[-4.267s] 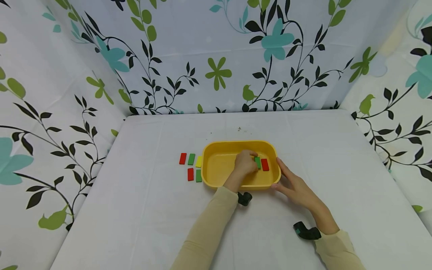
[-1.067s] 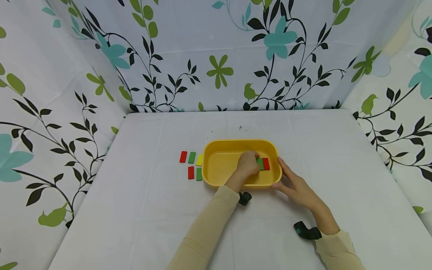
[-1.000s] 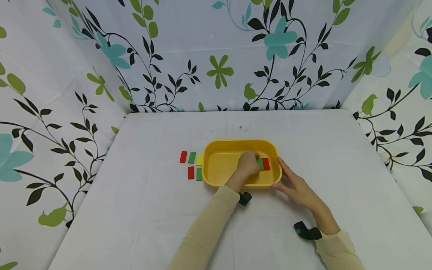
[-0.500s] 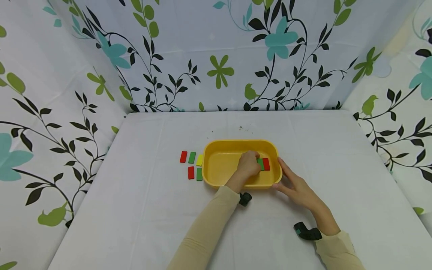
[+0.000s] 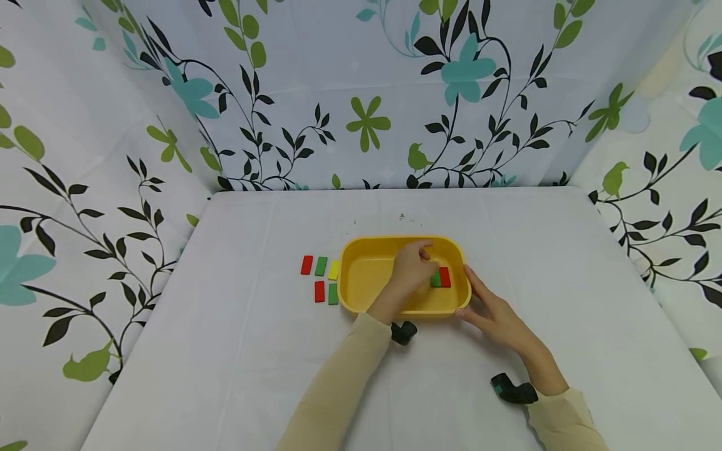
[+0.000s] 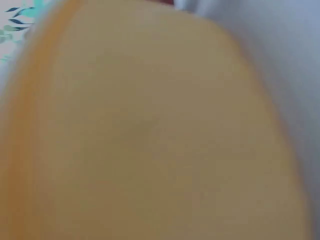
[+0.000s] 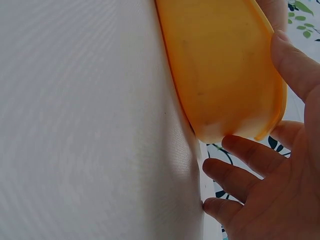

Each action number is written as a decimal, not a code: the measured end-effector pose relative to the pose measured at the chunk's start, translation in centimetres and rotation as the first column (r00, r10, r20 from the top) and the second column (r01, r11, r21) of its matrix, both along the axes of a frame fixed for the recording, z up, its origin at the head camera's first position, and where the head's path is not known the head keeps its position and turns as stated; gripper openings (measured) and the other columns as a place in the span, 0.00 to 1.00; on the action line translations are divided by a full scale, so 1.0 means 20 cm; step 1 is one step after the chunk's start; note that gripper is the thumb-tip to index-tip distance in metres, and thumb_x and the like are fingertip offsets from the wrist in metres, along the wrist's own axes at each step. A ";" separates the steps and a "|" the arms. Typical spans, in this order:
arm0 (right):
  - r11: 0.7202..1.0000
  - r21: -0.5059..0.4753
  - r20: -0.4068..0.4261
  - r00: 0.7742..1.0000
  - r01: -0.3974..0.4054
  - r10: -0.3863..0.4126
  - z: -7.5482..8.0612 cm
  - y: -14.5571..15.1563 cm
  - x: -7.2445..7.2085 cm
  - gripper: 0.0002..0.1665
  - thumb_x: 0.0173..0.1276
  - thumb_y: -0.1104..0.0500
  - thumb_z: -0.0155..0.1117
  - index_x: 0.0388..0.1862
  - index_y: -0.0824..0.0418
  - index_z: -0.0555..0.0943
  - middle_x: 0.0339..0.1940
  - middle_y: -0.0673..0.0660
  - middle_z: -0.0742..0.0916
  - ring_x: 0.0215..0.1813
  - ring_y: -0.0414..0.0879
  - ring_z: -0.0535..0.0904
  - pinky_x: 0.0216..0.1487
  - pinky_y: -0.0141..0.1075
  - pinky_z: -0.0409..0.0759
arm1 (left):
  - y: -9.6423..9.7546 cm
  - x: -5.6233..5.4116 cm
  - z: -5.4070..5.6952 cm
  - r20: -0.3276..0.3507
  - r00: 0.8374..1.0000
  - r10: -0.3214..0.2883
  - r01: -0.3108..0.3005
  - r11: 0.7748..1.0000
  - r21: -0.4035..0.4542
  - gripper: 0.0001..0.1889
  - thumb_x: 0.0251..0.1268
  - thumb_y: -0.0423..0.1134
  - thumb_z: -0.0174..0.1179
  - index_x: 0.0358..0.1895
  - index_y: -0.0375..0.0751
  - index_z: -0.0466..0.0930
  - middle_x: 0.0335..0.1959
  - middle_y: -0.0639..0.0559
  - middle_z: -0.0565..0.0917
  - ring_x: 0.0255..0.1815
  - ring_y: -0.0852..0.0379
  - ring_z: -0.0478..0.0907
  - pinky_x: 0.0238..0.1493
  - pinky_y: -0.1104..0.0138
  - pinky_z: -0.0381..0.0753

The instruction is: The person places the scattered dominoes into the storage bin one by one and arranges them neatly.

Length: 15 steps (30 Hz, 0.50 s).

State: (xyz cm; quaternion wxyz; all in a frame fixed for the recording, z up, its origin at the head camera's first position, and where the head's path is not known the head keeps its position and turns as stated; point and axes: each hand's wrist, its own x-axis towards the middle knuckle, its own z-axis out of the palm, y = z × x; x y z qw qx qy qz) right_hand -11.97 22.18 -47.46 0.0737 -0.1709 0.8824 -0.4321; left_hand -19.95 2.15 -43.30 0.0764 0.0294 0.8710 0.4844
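A yellow tray [image 5: 366, 300] sits on the white table. My left hand [image 5: 408, 272] is inside it, index finger stretched out and thumb near a green tile [image 5: 435, 280]; nothing shows between the fingers. Against that tile lies a red tile [image 5: 445, 277], on the tray floor near the right end. My right hand [image 5: 496, 313] touches the tray's right end with fingers spread; in the right wrist view its thumb [image 7: 295, 67] lies at the rim. A blurred orange-tan surface fills most of the left wrist view, and the left fingers cannot be made out there.
Left of the tray lie two red tiles [image 5: 306, 265], two green tiles [image 5: 321, 266] and a yellow tile [image 5: 333, 270], in two short rows. The yellow one and the lower green tile [image 5: 333, 294] are close to the tray wall. Patterned cloth [image 5: 366, 163] hangs around the table.
Earlier, a gap showed between the tray's green and red tiles; they now lie side by side. My left hand has just risen slightly and its index finger has stretched out. The right hand stays put.
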 end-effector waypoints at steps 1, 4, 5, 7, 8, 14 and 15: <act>1.000 -0.003 0.000 1.000 0.001 -0.001 0.00 0.00 0.00 0.52 0.69 0.50 0.64 0.81 0.44 0.42 0.80 0.61 0.56 0.76 0.67 0.58 0.69 0.66 0.56 | -0.03 0.00 0.02 -0.020 1.000 -0.013 0.013 1.000 0.024 0.24 0.60 0.35 0.67 0.61 0.44 0.78 0.38 0.51 0.79 0.36 0.58 0.73 0.41 0.73 0.76; 1.000 -0.006 -0.003 1.000 0.002 -0.002 0.00 0.00 0.01 0.53 0.69 0.50 0.64 0.81 0.43 0.42 0.80 0.61 0.56 0.76 0.67 0.58 0.69 0.66 0.56 | -0.13 0.03 0.12 -0.083 0.995 -0.058 0.065 0.994 0.090 0.25 0.62 0.36 0.66 0.64 0.45 0.76 0.43 0.47 0.80 0.40 0.57 0.74 0.41 0.73 0.78; 1.000 -0.006 -0.008 1.000 0.003 -0.003 0.00 0.00 0.01 0.53 0.68 0.51 0.64 0.81 0.44 0.42 0.80 0.61 0.56 0.75 0.67 0.58 0.69 0.66 0.57 | -0.17 0.05 0.16 -0.104 0.992 -0.065 0.077 0.991 0.113 0.26 0.63 0.36 0.66 0.65 0.45 0.75 0.45 0.45 0.80 0.41 0.56 0.75 0.41 0.72 0.79; 1.000 -0.006 -0.014 1.000 0.001 -0.001 0.00 0.00 0.01 0.53 0.68 0.51 0.65 0.81 0.44 0.42 0.80 0.62 0.57 0.75 0.67 0.58 0.69 0.66 0.57 | -0.26 0.08 0.23 -0.149 0.987 -0.062 0.084 0.986 0.147 0.26 0.63 0.35 0.66 0.65 0.44 0.74 0.47 0.42 0.79 0.43 0.53 0.77 0.42 0.70 0.80; 1.000 -0.004 -0.016 1.000 0.000 0.000 -0.01 0.00 0.00 0.53 0.68 0.51 0.65 0.81 0.44 0.42 0.80 0.62 0.57 0.76 0.67 0.58 0.69 0.66 0.57 | -0.31 0.09 0.26 -0.167 0.985 -0.049 0.077 0.984 0.162 0.26 0.63 0.35 0.66 0.65 0.44 0.74 0.47 0.41 0.79 0.44 0.52 0.77 0.42 0.69 0.80; 1.000 0.002 -0.026 1.000 -0.004 0.004 -0.01 0.00 0.00 0.53 0.68 0.51 0.65 0.81 0.46 0.42 0.80 0.62 0.57 0.76 0.68 0.57 0.69 0.65 0.57 | -0.59 0.17 0.38 -0.255 0.966 0.050 0.005 0.977 0.212 0.27 0.59 0.33 0.68 0.63 0.41 0.76 0.45 0.41 0.80 0.42 0.49 0.79 0.45 0.65 0.80; 1.000 -0.003 -0.025 1.000 -0.005 0.005 -0.01 0.00 0.00 0.53 0.68 0.51 0.65 0.81 0.46 0.42 0.80 0.62 0.57 0.76 0.68 0.57 0.69 0.65 0.57 | -0.63 0.18 0.38 -0.260 0.964 0.058 -0.002 0.977 0.213 0.27 0.59 0.33 0.68 0.63 0.42 0.75 0.45 0.41 0.80 0.42 0.48 0.79 0.46 0.64 0.80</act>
